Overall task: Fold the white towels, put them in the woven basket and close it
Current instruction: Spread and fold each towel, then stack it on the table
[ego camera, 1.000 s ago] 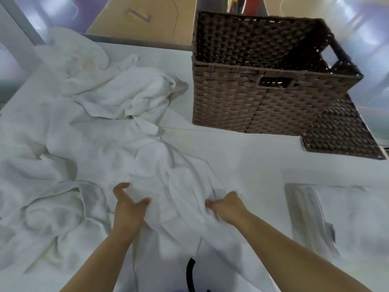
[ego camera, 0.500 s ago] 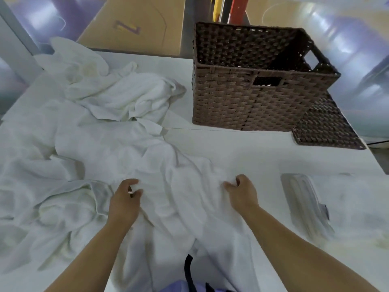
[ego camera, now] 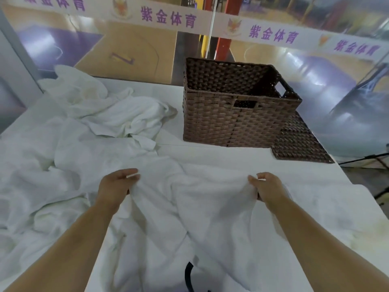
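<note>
Currently we pinch one towel by its top edge. Left hand and right hand well apart, each clamped on cloth, edge stretched between them over counter. Rest of towel trails over near counter edge toward us. Basket open, beyond towel; lid flat, just right of it. Pile of unfolded towels lies left.

Risks, as we judge them:
- uneven pinch gives skewed fold
- trailing part may snag pile and drag it
- slack grip drops edge
</note>
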Motion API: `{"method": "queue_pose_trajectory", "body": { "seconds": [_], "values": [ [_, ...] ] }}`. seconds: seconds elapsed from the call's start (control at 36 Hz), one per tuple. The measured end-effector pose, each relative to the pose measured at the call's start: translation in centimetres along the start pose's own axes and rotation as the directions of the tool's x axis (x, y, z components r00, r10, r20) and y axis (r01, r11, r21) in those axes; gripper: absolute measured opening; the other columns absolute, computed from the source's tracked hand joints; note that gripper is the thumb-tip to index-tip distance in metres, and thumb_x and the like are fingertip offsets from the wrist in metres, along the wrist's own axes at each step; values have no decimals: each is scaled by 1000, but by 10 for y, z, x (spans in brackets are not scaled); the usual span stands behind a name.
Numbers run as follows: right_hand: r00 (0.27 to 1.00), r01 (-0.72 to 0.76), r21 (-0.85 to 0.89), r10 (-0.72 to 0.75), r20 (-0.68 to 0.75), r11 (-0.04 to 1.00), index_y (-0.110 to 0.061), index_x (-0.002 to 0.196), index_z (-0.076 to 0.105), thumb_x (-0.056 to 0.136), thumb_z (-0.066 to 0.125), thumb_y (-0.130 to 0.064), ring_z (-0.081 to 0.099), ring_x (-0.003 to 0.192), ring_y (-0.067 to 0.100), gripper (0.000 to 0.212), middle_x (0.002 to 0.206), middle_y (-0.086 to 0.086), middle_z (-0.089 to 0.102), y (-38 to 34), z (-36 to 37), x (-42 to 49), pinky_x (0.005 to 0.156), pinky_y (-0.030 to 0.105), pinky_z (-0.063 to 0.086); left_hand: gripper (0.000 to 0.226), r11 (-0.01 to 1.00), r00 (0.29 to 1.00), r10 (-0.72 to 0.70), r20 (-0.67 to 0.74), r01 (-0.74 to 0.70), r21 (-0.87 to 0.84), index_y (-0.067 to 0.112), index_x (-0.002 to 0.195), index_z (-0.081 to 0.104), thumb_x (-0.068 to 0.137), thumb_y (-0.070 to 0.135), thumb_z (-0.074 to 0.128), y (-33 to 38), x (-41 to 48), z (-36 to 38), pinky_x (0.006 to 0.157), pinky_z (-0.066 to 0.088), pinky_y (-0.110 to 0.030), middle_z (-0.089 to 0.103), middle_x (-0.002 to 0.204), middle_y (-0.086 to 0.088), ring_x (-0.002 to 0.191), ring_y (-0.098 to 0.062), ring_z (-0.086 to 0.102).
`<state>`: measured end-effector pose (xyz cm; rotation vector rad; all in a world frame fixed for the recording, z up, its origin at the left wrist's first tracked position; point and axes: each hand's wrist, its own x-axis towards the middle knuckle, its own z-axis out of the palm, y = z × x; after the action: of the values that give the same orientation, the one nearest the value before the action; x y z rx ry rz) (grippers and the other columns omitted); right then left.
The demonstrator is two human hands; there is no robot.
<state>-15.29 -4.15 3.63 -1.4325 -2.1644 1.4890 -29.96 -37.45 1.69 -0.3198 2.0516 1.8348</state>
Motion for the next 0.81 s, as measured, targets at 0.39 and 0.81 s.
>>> {"method": "queue_pose_trajectory", "body": {
  "seconds": [0.39, 0.81],
  "values": [
    [970, 222, 255, -186, -158, 941, -20, 80, 68, 89, 64, -22, 53, 67, 19, 10, 80, -1, 60, -82, -102, -24, 72, 39, 53, 11, 790, 871, 488, -61, -411, 454, 20, 87, 67, 90, 15, 58, 96, -46, -17, 58, 39, -24, 63, 85, -3, 70, -19, 52],
    [850, 515, -202, -527, -7, 833, -9, 118, 66, 71, 78, 2, 55, 102, 22, 50, 114, 6, 62, -88, -181, -92, 95, 33, 45, 51, 705, 849, 529, 20, -452, 546, 13, 112, 67, 65, 2, 82, 133, -131, -30, 84, 38, -29, 61, 114, -13, 106, -30, 55]
  ]
}}
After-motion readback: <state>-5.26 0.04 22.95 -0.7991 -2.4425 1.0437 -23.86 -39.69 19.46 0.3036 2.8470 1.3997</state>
